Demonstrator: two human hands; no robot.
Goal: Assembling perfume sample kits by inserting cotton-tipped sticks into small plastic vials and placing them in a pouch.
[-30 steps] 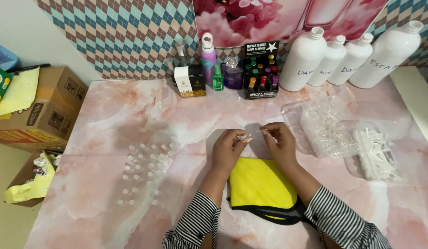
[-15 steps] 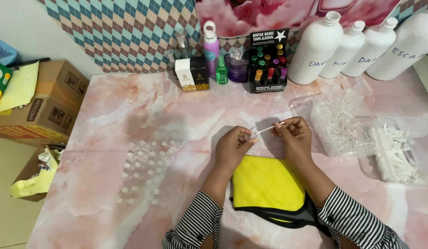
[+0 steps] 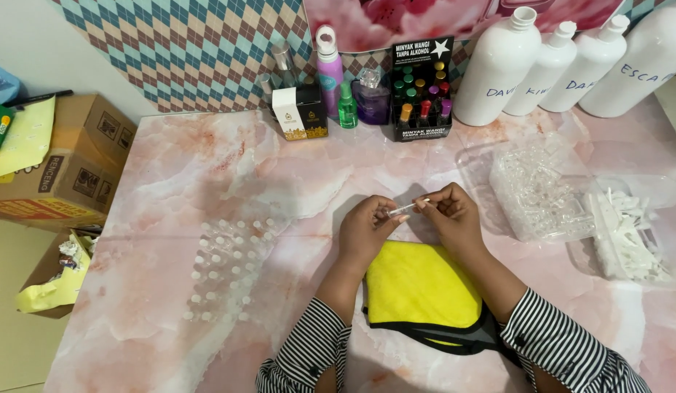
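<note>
A small clear glass vial (image 3: 403, 210) lies level between my two hands, above the pink marble-look table (image 3: 207, 175). My left hand (image 3: 367, 227) pinches its left end. At the vial's right end, my right hand (image 3: 451, 215) holds it by the fingertips, touching a small white tip there. Both hands hover just beyond a folded yellow cloth (image 3: 419, 284) with a dark edge. Striped sleeves cover both forearms.
Several small clear capped vials (image 3: 228, 266) stand in rows at my left. At my right lie a clear bag of empty vials (image 3: 538, 193) and a bag of white plastic parts (image 3: 629, 233). Large white bottles (image 3: 498, 65), perfume bottles and a black display box (image 3: 422, 89) line the back. Cardboard boxes (image 3: 68, 164) sit off the table's left.
My right hand had drawn away to the right half a second ago; it has now come back in, and both hands meet on the vial.
</note>
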